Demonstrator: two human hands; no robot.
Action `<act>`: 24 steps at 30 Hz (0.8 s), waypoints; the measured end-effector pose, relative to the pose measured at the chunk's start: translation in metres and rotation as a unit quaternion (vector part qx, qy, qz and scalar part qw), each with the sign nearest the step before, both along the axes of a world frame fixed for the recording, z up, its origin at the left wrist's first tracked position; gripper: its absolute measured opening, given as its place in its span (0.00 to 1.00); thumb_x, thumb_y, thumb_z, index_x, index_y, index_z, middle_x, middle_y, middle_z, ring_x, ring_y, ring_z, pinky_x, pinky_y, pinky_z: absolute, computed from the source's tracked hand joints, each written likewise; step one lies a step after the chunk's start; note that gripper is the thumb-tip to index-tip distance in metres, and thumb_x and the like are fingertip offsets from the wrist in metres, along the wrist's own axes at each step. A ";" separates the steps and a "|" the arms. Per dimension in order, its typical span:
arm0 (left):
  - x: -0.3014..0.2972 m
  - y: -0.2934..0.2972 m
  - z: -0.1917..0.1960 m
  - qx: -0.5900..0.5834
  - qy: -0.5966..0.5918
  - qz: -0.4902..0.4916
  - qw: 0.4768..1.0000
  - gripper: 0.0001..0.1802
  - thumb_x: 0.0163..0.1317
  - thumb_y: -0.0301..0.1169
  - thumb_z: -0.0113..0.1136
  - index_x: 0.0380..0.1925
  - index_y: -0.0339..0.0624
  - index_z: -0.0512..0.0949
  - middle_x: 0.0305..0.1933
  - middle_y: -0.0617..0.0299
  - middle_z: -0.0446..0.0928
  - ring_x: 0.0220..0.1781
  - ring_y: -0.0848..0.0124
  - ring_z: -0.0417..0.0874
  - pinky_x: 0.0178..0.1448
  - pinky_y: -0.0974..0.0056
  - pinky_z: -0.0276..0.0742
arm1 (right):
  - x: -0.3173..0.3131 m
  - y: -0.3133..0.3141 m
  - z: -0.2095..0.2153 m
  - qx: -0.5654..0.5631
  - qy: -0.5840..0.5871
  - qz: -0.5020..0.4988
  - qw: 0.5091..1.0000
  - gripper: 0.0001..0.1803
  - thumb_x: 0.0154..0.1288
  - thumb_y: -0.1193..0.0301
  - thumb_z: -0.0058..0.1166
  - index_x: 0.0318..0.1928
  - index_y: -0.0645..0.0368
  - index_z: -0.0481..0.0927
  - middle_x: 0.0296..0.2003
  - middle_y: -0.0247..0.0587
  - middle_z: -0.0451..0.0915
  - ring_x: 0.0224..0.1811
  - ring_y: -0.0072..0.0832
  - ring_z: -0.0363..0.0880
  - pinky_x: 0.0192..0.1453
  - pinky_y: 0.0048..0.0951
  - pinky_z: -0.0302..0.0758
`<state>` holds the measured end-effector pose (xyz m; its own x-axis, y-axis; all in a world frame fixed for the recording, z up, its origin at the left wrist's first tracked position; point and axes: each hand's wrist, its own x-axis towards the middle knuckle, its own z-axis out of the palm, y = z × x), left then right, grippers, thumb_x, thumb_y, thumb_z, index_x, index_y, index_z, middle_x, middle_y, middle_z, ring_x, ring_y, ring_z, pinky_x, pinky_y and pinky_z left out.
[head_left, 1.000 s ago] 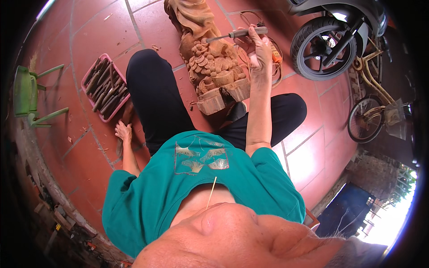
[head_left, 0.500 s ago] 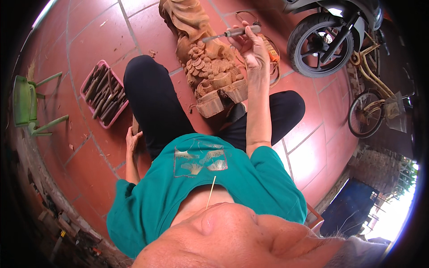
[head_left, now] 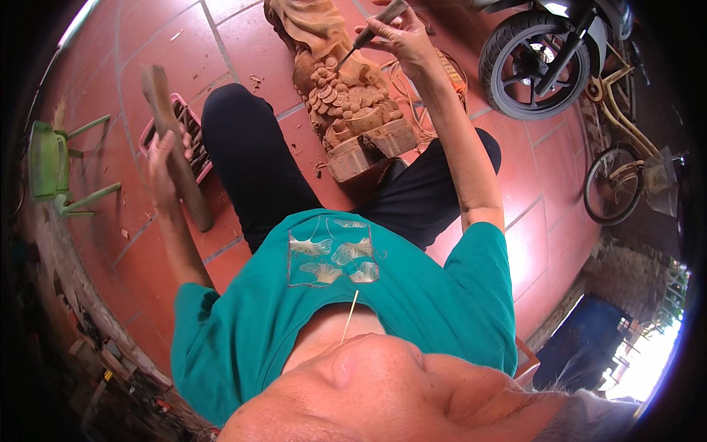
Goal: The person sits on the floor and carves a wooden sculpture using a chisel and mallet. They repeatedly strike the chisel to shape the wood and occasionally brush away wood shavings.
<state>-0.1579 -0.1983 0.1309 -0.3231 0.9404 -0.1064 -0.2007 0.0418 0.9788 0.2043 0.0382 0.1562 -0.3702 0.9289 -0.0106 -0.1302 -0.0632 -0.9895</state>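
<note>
One wooden carving [head_left: 346,96], pale brown and thickly ornamented, lies on the red tile floor [head_left: 132,59] between the person's legs in black trousers.

One chisel [head_left: 368,33], dark-handled, grasped in the right hand [head_left: 401,37]; its tip touches the carving's upper part.

One wooden mallet [head_left: 177,147], a long plain block, clenched in the left hand [head_left: 163,166] and held raised at the person's left side, well apart from the carving.

One pink tray [head_left: 202,166] of carving tools on the floor, partly hidden behind the mallet; tool count cannot be told.

One green chair [head_left: 55,166] at far left.

One motorbike wheel [head_left: 541,66] and one bicycle wheel [head_left: 615,184] at right.

One thin stick [head_left: 350,317], a toothpick perhaps, juts from the person's mouth.
</note>
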 end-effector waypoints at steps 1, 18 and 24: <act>0.012 0.007 0.024 0.037 -0.020 0.002 0.999 0.22 0.70 0.43 0.52 0.49 0.33 0.71 0.36 0.60 0.72 0.31 0.76 0.72 0.34 0.73 0.71 | 0.000 0.000 -0.001 0.028 0.006 0.004 1.000 0.21 0.67 0.75 0.60 0.58 0.52 0.71 0.38 0.33 0.80 0.40 0.25 0.83 0.45 0.32 0.83; 0.094 0.179 0.025 0.107 0.044 -0.140 0.983 0.34 0.59 0.29 0.68 0.65 0.38 0.67 0.28 0.64 0.78 0.24 0.78 0.78 0.23 0.73 0.73 | -0.015 0.009 -0.054 0.174 -0.078 0.069 0.979 0.17 0.71 0.83 0.48 0.57 0.55 0.69 0.46 0.35 0.79 0.53 0.27 0.80 0.53 0.30 0.79; 0.103 0.180 0.007 0.059 0.048 -0.164 0.983 0.34 0.59 0.29 0.68 0.64 0.37 0.67 0.27 0.64 0.77 0.21 0.77 0.78 0.22 0.72 0.75 | -0.017 0.018 -0.070 0.165 -0.047 0.043 0.984 0.14 0.70 0.82 0.51 0.53 0.58 0.69 0.44 0.38 0.79 0.52 0.29 0.80 0.56 0.31 0.77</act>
<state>-0.0550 -0.0180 0.1376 -0.0029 0.9997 0.0262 -0.1022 -0.0263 0.9944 0.1875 0.0557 0.0860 -0.4593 0.8531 0.2474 -0.0446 0.2561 -0.9656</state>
